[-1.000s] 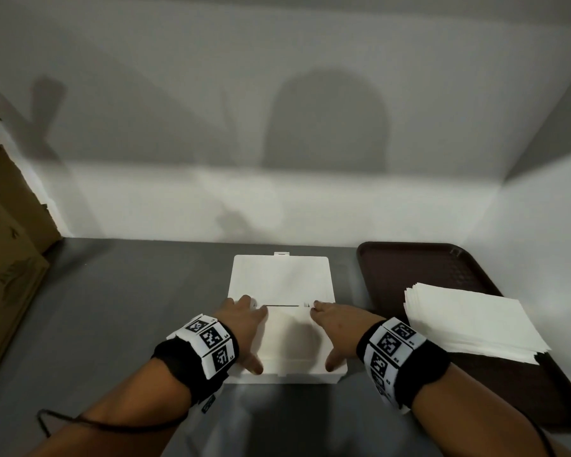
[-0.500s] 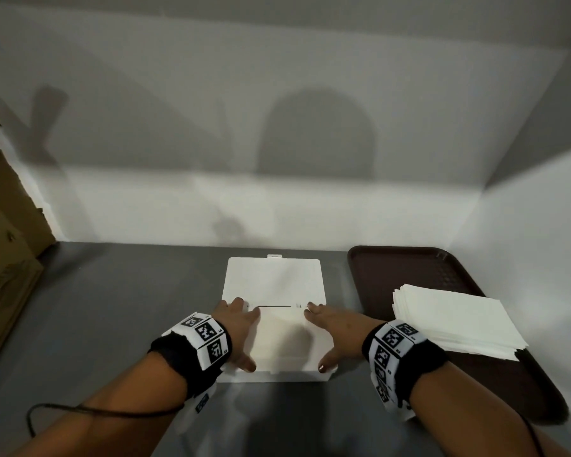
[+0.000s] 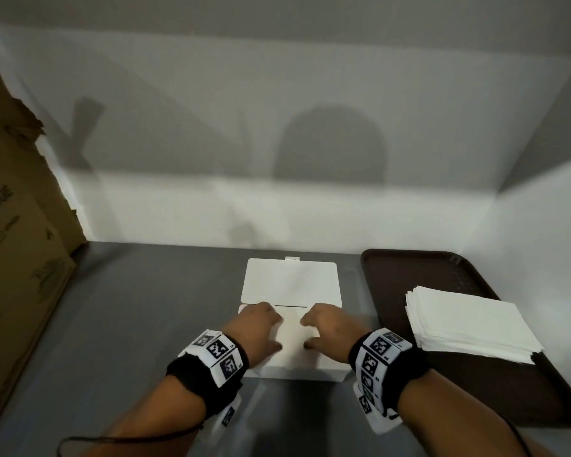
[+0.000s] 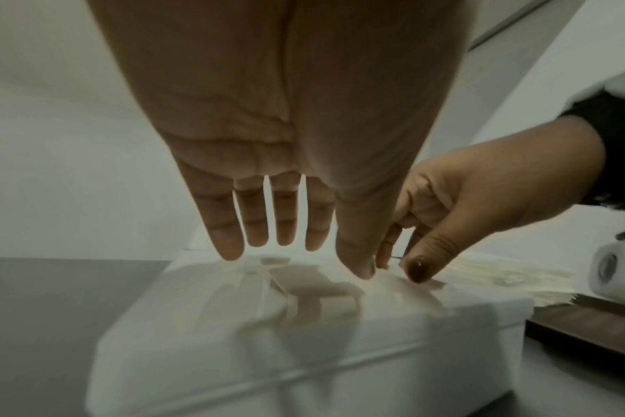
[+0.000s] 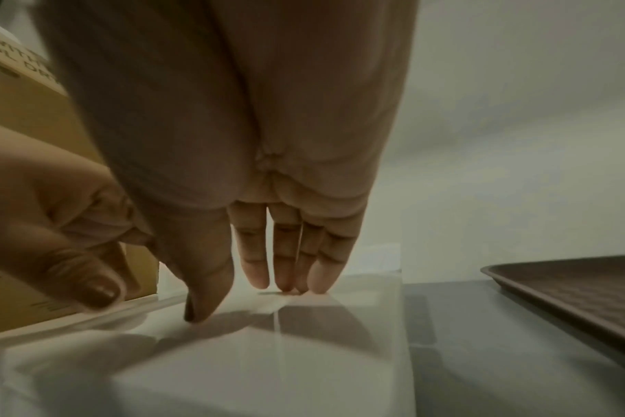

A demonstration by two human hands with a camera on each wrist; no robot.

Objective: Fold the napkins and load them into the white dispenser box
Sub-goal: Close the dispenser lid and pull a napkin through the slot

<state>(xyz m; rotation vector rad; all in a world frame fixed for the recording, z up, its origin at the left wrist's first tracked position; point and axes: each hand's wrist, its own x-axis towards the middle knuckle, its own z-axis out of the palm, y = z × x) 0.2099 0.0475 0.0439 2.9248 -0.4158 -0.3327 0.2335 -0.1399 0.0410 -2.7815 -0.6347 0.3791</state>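
- both hands flat-ish on the white dispenser box (image 3: 294,364), left hand (image 3: 256,328) and right hand (image 3: 330,331) slightly apart, fingers straight
- fingertips (image 5: 257,276) seem to touch its top
- napkins (image 3: 468,324) stacked on tray (image 3: 442,268), right of the right hand

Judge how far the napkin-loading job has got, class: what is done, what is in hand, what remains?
Done: the white dispenser box looks open, its lid flipped back. In hand: the left hand and right hand rest on the white contents in the box, fingertips down. Left: a stack of napkins waits on the brown tray.
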